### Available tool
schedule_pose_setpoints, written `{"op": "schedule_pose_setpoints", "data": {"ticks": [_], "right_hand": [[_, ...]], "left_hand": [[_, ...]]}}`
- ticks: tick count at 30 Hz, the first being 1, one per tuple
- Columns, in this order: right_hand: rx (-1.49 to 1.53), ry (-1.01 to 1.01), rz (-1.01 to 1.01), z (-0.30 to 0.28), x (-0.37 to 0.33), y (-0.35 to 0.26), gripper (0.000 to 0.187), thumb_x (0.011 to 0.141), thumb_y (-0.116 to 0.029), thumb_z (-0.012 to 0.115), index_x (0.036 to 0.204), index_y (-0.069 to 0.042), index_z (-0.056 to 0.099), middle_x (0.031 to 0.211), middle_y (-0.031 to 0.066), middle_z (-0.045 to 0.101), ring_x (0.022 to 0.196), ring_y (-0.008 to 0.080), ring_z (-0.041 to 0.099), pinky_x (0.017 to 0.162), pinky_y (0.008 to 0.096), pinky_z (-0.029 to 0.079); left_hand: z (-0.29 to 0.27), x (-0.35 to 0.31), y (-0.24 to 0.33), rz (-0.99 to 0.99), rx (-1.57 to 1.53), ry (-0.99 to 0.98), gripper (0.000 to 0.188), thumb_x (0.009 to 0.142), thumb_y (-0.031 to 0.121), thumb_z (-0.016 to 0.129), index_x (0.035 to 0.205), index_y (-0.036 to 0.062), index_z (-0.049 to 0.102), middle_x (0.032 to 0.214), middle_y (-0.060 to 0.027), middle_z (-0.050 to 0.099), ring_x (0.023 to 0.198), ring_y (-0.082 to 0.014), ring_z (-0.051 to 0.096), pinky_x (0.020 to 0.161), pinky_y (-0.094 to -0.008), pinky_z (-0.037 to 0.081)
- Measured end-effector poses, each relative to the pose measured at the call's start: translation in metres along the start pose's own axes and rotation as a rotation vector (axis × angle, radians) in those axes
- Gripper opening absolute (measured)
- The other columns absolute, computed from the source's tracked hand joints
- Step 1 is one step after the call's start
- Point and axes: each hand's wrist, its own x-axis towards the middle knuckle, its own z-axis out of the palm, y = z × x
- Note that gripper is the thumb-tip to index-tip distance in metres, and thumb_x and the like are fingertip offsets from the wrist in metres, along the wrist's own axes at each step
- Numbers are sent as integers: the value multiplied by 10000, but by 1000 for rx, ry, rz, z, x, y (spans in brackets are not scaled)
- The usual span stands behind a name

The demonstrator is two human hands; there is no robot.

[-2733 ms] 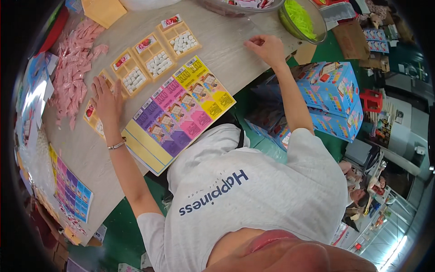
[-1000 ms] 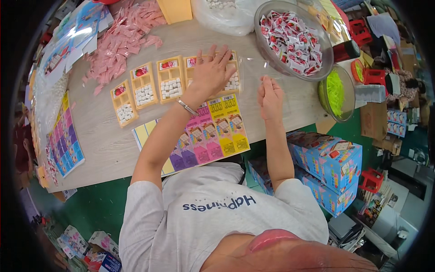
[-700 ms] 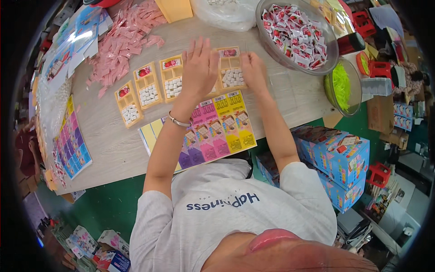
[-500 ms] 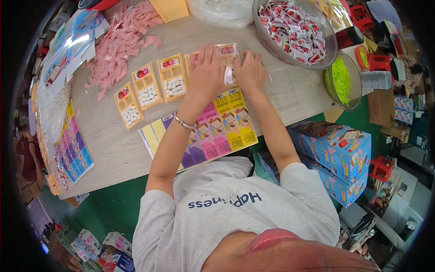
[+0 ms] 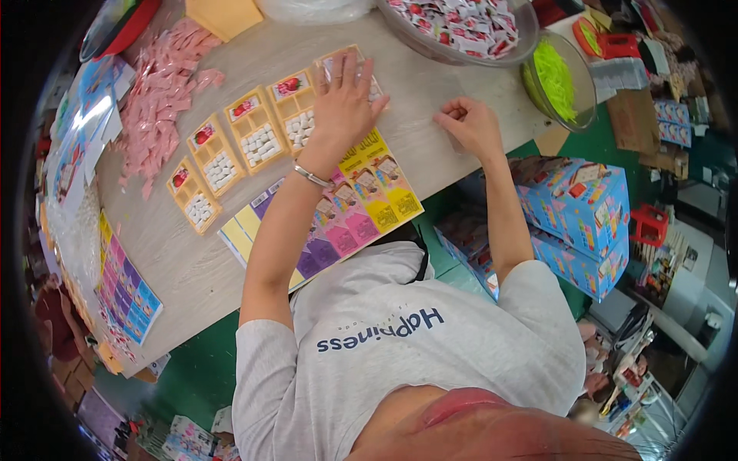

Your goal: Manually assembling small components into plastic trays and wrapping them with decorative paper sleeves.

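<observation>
My left hand (image 5: 346,107) lies flat with spread fingers over the rightmost pale yellow tray (image 5: 327,65), covering most of it. Further right, my right hand (image 5: 473,127) is closed above the table, fingers curled against the thumb; whatever they may hold is hidden. Several similar divided trays stand in a slanting row to the left, such as this yellow tray (image 5: 244,131). Each has a red-fruit packet (image 5: 244,106) at its far end and small white pellets (image 5: 260,146) in its near compartment. A colourful printed sheet (image 5: 384,192) lies under my left forearm.
Pink wrapped pieces (image 5: 165,96) are heaped at the far left. A clear bowl of small red-and-white packets (image 5: 461,27) and a bowl of green shreds (image 5: 553,77) stand at the far right. Blue printed boxes (image 5: 573,200) are stacked beside the table's near right edge.
My right hand has left the rightmost tray, moved right and curled its fingers. My left hand stays spread over the trays, now on the rightmost one. The whole view has shifted.
</observation>
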Motion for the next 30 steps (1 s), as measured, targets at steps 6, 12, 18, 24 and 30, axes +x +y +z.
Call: {"op": "schedule_pose_setpoints", "data": {"ticks": [6, 12, 18, 24, 30], "right_hand": [[272, -124, 7, -1, 14, 27, 290, 829, -236, 774, 962, 20, 753, 781, 2, 702, 666, 80, 591, 606, 270, 477], [72, -84, 4, 2, 4, 6, 216, 857, -209, 711, 958, -19, 731, 774, 85, 716, 676, 175, 657, 645, 339, 509], [-136, 292, -270, 0, -11, 5, 166, 899, -173, 667, 996, -40, 688, 774, 113, 665, 723, 204, 663, 687, 359, 516], [543, 45, -153, -7, -23, -2, 117, 961, -154, 650, 970, -50, 702, 800, -4, 667, 669, 85, 581, 600, 236, 435], [1267, -332, 38, 5, -31, -11, 113, 951, -149, 684, 977, -39, 698, 798, -22, 662, 644, 59, 552, 596, 197, 424]], "left_hand": [[-8, -11, 7, 27, -83, 92, 728, 966, 536, 523, 1509, 66, 401, 1590, -207, 309, 1504, -362, 219, 1195, -588, 155], [-54, -33, 34, -18, -384, 74, 616, 960, 365, 612, 1452, 25, 465, 1400, -221, 533, 1323, -360, 483, 1115, -500, 347], [-36, -33, 51, -269, -1145, -219, 619, 916, 249, 705, 1441, 13, 479, 1260, -195, 651, 1129, -265, 643, 948, -348, 510], [-4, -22, 105, -472, -1828, -217, 762, 1006, 494, 544, 1578, 78, 261, 1327, -98, 516, 1094, -155, 546, 969, -316, 464], [-5, -26, 121, -428, -2307, -322, 871, 1002, 670, 376, 1610, 90, 145, 1010, 15, 454, 841, -103, 420, 902, -288, 418]]}}
